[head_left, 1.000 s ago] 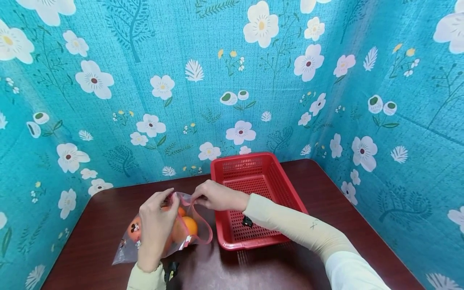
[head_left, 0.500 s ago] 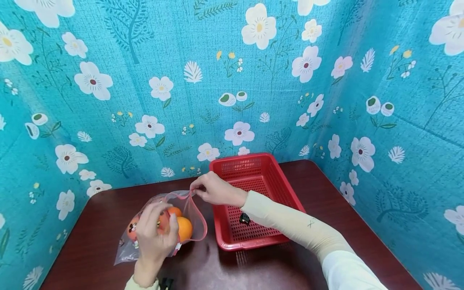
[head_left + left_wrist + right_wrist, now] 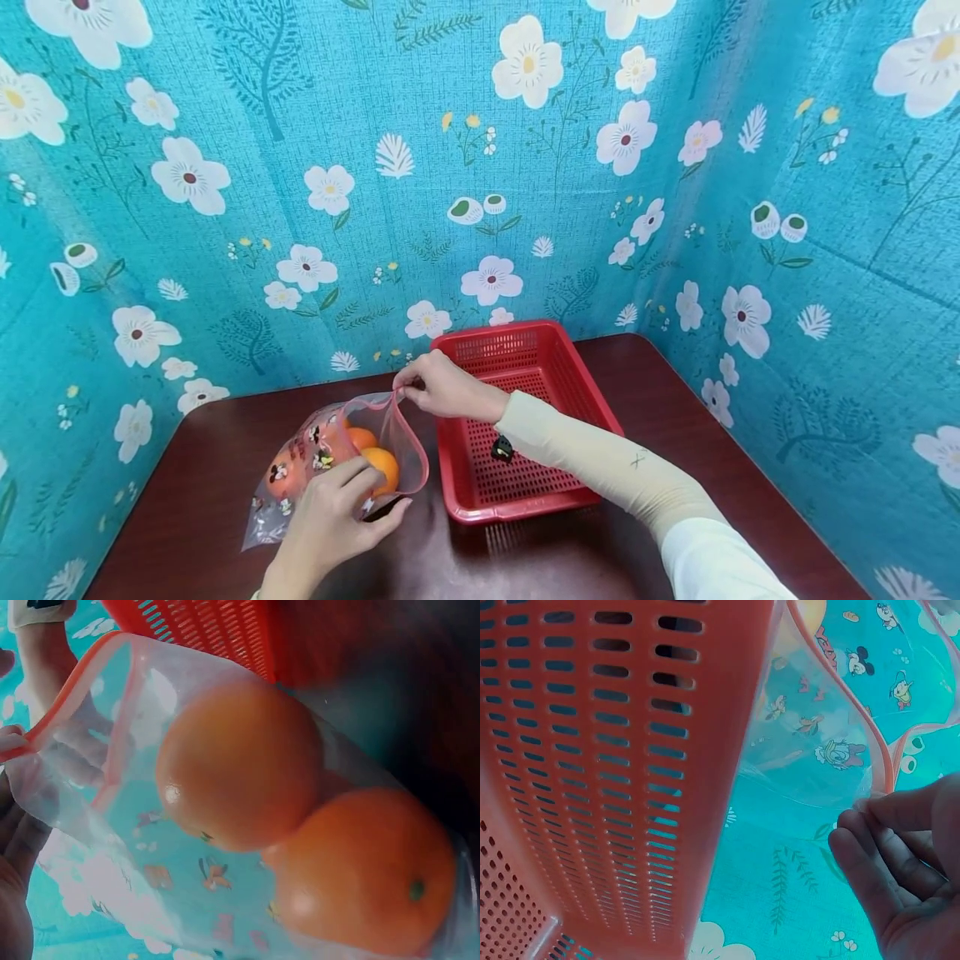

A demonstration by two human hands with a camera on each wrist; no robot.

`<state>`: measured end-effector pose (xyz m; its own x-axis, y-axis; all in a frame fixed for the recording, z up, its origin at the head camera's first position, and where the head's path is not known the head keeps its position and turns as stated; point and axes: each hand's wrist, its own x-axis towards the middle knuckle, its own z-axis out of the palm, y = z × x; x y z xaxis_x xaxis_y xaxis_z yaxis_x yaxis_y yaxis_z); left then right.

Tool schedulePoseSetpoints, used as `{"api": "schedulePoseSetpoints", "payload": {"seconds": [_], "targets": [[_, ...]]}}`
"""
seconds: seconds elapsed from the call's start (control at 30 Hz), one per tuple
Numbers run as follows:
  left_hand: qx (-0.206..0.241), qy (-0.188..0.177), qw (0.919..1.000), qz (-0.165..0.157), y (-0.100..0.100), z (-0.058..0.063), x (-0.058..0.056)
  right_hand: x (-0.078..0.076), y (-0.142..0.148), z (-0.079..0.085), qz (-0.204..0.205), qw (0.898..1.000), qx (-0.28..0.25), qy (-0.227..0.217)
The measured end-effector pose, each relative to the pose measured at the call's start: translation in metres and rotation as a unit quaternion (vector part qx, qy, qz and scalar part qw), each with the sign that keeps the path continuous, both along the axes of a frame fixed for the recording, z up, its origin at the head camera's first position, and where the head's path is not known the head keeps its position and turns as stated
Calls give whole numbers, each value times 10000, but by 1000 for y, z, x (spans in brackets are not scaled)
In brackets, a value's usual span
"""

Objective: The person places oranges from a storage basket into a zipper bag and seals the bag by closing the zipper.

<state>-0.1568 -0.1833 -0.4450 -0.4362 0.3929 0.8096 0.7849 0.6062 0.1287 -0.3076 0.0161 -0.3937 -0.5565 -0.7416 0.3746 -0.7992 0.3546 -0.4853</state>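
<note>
A clear zip bag (image 3: 311,437) with a pink-red rim and cartoon prints lies on the table's left side, its mouth spread toward the basket. Several oranges (image 3: 384,468) are inside; the left wrist view shows two large oranges (image 3: 240,765) through the plastic. My right hand (image 3: 442,385) pinches the top of the rim between thumb and fingers, as the right wrist view also shows (image 3: 915,855). My left hand (image 3: 330,517) is at the near side of the mouth, thumb apart from the bent fingers, beside the front orange. Whether its fingertips touch the plastic is unclear.
A red perforated basket (image 3: 528,504) stands right of the bag, with my right forearm across it. A small black device (image 3: 502,450) shows under the right sleeve. Flowered blue cloth (image 3: 420,225) hangs behind the dark red table (image 3: 420,567).
My left hand has released the bag's far rim and moved down and right to the near side of the mouth. The right hand keeps its pinch and has lifted the rim slightly.
</note>
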Motion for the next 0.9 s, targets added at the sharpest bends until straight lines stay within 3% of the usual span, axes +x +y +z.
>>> {"api": "schedulePoseSetpoints", "payload": {"seconds": [0.2,0.47,0.63,0.77,0.9], "targets": [[-178,-253,9995,57,-14,-4,6,-5,3,2,-62,10000,8,59],[-331,-203,9991,165,-36,-8,9,-13,6,2,-104,9999,13,79],[18,-433,9981,429,-48,-1,11,-15,10,7,-226,9997,-38,112],[628,-623,9941,633,-57,7,13,-15,13,15,-312,9993,-183,-7],[1207,-504,9883,786,-69,18,10,-15,16,25,-295,9986,-441,-9]]}}
